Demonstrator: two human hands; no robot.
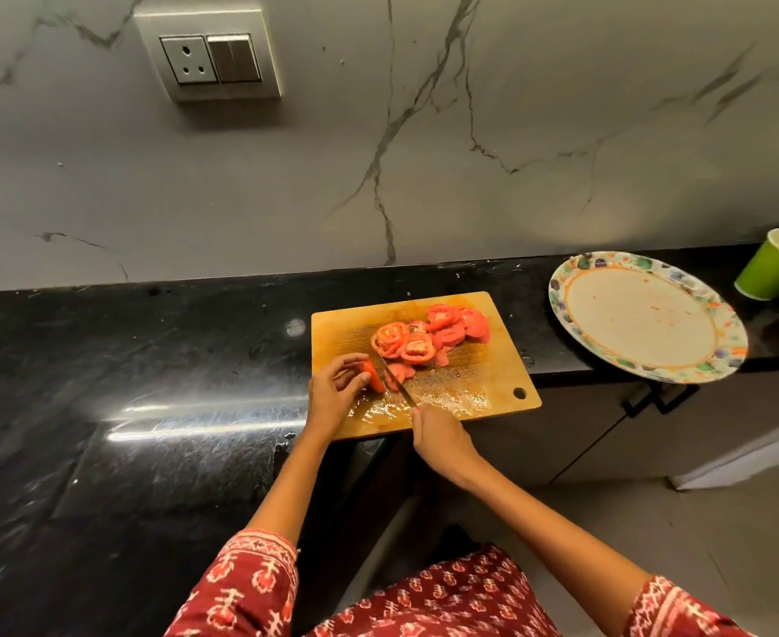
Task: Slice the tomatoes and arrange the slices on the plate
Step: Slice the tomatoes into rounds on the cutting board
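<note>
Where the two forearms reach out from the patterned sleeves at the near edge, the right hand [443,441] comes first, its grip curled round the handle of a knife [397,383] so that the handle itself is hidden. From that grip the blade runs up and to the left, slanting away toward the far left of the wooden cutting board [470,383]. Just beyond, the left hand [335,388] pinches the last tomato piece [374,377] between thumb and fingertips, holding it on the board's near-left part. This is the relation the next cut turns on: the piece lies up and left of the knife grip, the blade tip sits right against its right face, and the left fingertips are just on the other side of it. I judge one more stroke would fall very close to those fingers, since little tomato remains to hold.

Farther along, the cut slices [429,337] lie heaped in an overlapping pile, right of the piece and toward the board's far edge. Farther right, well apart from the board, the plate [645,264] rests on the dark surface [148,360] partly overhanging its near edge, with no slices on it yet. A green cup [774,264] stands at the far right.
</note>
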